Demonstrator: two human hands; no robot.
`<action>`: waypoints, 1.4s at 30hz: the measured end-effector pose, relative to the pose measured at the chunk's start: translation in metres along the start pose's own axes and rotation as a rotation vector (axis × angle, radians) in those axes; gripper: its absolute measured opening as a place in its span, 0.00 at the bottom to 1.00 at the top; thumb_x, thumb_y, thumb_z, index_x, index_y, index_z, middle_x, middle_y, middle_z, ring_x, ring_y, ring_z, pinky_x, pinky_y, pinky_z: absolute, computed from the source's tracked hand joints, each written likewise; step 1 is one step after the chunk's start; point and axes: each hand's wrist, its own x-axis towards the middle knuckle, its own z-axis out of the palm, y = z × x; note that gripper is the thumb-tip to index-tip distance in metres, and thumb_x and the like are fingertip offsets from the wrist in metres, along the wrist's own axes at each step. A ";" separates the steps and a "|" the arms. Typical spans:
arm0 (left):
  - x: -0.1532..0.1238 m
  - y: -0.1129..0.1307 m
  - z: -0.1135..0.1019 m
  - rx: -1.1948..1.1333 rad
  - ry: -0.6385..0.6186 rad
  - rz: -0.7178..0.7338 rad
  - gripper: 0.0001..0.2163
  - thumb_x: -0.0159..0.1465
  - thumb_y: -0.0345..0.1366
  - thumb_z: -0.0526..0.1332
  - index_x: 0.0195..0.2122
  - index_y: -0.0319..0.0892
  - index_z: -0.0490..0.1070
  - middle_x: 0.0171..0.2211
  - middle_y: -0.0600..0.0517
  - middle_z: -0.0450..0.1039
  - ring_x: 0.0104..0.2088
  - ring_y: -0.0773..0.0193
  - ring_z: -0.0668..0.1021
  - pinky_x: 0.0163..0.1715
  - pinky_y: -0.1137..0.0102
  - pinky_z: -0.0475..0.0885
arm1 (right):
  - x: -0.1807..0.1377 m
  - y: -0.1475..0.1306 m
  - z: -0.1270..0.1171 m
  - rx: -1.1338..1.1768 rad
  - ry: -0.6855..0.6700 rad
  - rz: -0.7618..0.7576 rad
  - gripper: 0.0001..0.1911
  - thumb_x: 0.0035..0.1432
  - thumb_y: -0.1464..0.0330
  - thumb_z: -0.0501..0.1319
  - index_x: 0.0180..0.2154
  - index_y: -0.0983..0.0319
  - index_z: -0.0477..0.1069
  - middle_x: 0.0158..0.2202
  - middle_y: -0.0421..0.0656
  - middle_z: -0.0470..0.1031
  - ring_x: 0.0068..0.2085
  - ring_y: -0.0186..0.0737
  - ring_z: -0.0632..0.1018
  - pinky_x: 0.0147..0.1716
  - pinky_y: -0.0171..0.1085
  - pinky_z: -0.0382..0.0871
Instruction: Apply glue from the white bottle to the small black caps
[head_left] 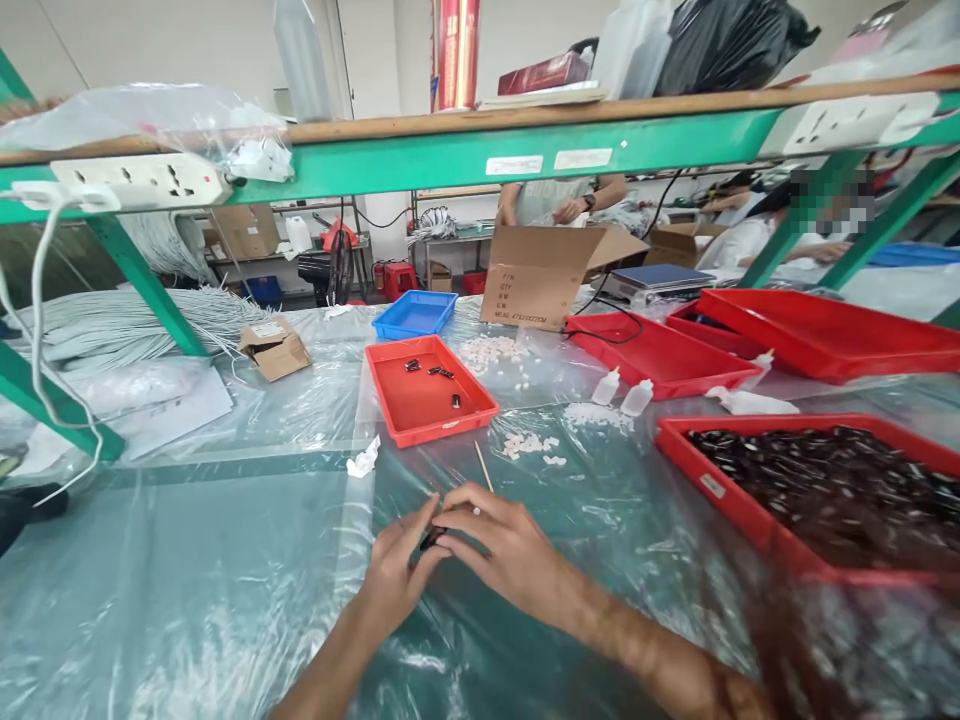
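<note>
My left hand (394,570) and my right hand (499,545) meet low in the middle of the view, over the plastic-covered table (225,560). Between their fingertips sits a small black part (433,538), pinched by both hands. A thin wooden stick (484,467) pokes up from behind my right hand's fingers; whether the hand holds it I cannot tell. Just beyond lies a small red tray (427,405) with a few black parts inside. Small white pieces (531,445) are scattered right of the stick.
A large red tray (712,480) full of black parts stands at the right. Two small white bottles (622,392), more red trays (660,355), a blue tray (415,313) and a cardboard box (534,275) lie further back. A green shelf frame (465,155) spans overhead. Other people work behind.
</note>
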 end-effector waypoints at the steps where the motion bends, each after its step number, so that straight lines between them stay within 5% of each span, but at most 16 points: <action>1: -0.001 -0.001 0.000 0.007 0.007 0.007 0.26 0.73 0.43 0.57 0.69 0.65 0.52 0.50 0.54 0.81 0.44 0.56 0.85 0.45 0.62 0.82 | 0.005 0.003 -0.001 0.003 -0.017 -0.020 0.13 0.89 0.63 0.67 0.59 0.48 0.93 0.58 0.46 0.94 0.48 0.47 0.97 0.50 0.43 0.96; 6: -0.001 -0.010 0.006 0.022 0.053 -0.071 0.18 0.74 0.37 0.52 0.63 0.58 0.63 0.36 0.53 0.81 0.31 0.59 0.84 0.34 0.65 0.81 | 0.010 0.060 -0.049 0.005 -0.003 0.059 0.15 0.87 0.63 0.68 0.64 0.51 0.93 0.59 0.49 0.91 0.48 0.46 0.92 0.48 0.43 0.93; 9: -0.002 -0.012 0.011 0.043 0.074 -0.174 0.12 0.73 0.37 0.54 0.55 0.53 0.67 0.34 0.53 0.78 0.31 0.58 0.82 0.32 0.65 0.79 | -0.004 0.100 -0.076 0.027 -0.055 0.178 0.18 0.75 0.62 0.77 0.63 0.53 0.92 0.52 0.47 0.91 0.41 0.45 0.89 0.45 0.44 0.92; 13: -0.003 -0.010 0.017 0.020 0.027 -0.240 0.08 0.72 0.36 0.54 0.50 0.51 0.66 0.31 0.55 0.76 0.28 0.59 0.80 0.26 0.68 0.76 | -0.025 0.122 -0.069 0.091 -0.218 0.278 0.31 0.58 0.62 0.88 0.63 0.52 0.93 0.64 0.50 0.94 0.48 0.49 0.94 0.50 0.45 0.94; 17: -0.001 -0.010 0.022 -0.038 -0.035 -0.222 0.07 0.73 0.36 0.53 0.49 0.51 0.68 0.32 0.55 0.78 0.29 0.61 0.81 0.25 0.71 0.76 | -0.033 0.115 -0.040 0.148 -0.258 0.302 0.16 0.70 0.60 0.83 0.57 0.53 0.92 0.66 0.51 0.95 0.61 0.57 0.97 0.63 0.50 0.94; 22: 0.003 -0.011 0.020 -0.065 -0.008 -0.159 0.08 0.72 0.35 0.57 0.50 0.52 0.72 0.46 0.52 0.75 0.43 0.61 0.80 0.40 0.70 0.77 | -0.040 0.097 -0.032 0.204 -0.199 0.222 0.17 0.81 0.58 0.75 0.64 0.53 0.85 0.57 0.48 0.96 0.54 0.51 0.97 0.57 0.45 0.95; 31: 0.004 -0.010 0.017 -0.018 0.039 -0.127 0.08 0.71 0.35 0.60 0.49 0.51 0.75 0.42 0.51 0.73 0.40 0.62 0.79 0.37 0.71 0.76 | -0.040 0.073 -0.035 0.016 -0.001 -0.060 0.25 0.78 0.70 0.75 0.71 0.49 0.83 0.58 0.48 0.90 0.51 0.48 0.95 0.50 0.40 0.95; 38: 0.005 -0.007 0.016 0.008 0.033 -0.130 0.08 0.71 0.34 0.60 0.49 0.50 0.75 0.42 0.50 0.73 0.39 0.61 0.79 0.39 0.69 0.76 | -0.039 0.055 -0.039 -0.048 0.060 -0.089 0.35 0.78 0.72 0.75 0.79 0.44 0.79 0.61 0.48 0.91 0.54 0.50 0.97 0.51 0.39 0.96; 42: 0.007 -0.007 0.016 -0.008 0.030 -0.111 0.08 0.72 0.34 0.59 0.50 0.49 0.75 0.42 0.50 0.75 0.40 0.61 0.79 0.41 0.67 0.75 | -0.041 0.044 -0.038 -0.016 0.107 -0.103 0.32 0.78 0.74 0.75 0.75 0.46 0.79 0.60 0.49 0.92 0.54 0.50 0.98 0.53 0.39 0.97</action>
